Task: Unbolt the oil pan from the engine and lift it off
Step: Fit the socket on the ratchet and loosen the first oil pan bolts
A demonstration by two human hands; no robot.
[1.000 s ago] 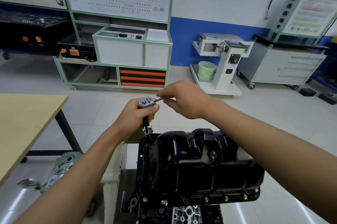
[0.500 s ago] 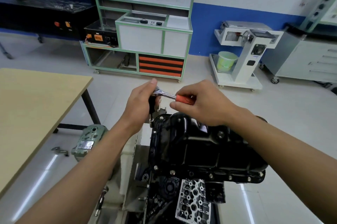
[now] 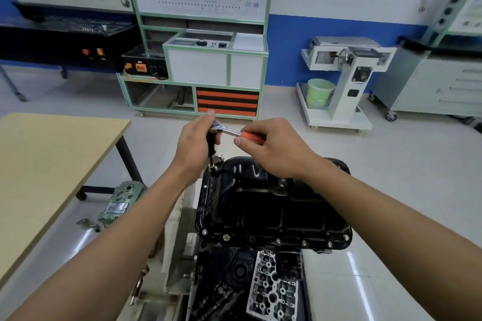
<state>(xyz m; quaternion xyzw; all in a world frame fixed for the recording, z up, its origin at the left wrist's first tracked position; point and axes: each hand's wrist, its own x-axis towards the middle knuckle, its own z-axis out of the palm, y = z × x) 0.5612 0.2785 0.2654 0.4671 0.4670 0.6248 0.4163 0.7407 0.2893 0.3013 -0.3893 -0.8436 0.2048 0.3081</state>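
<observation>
- Head view looks down on a glossy black pressed-steel oil pan [image 3: 260, 206], which sits bottom-up on the dark engine [image 3: 224, 292] at centre frame, between the two forearms.
- Small silver bolt heads [image 3: 226, 237] stand in a row along the pan's near flange.
- The left hand [image 3: 194, 144] grips a slim black socket extension [image 3: 210, 149], thumb and fingers wrapped round it, with the index finger reaching up over the tool's head.
- That extension stands upright, its lower end on the corner bolt [image 3: 212, 166] at the pan's far left.
- The right hand [image 3: 276, 149] holds a chrome ratchet wrench [image 3: 230, 132] by its orange grip, with the fingers curled round it; the wrench lies almost level, its head on top of the extension.
- A pale wooden table [image 3: 52, 164] fills the left side, and a green cast metal part [image 3: 122, 198] lies on the floor just beside its leg.
- Against the far wall stand a green-framed training cabinet [image 3: 216, 70] and a white machine stand [image 3: 347, 80] with a light green bucket [image 3: 317, 92] on its base.
</observation>
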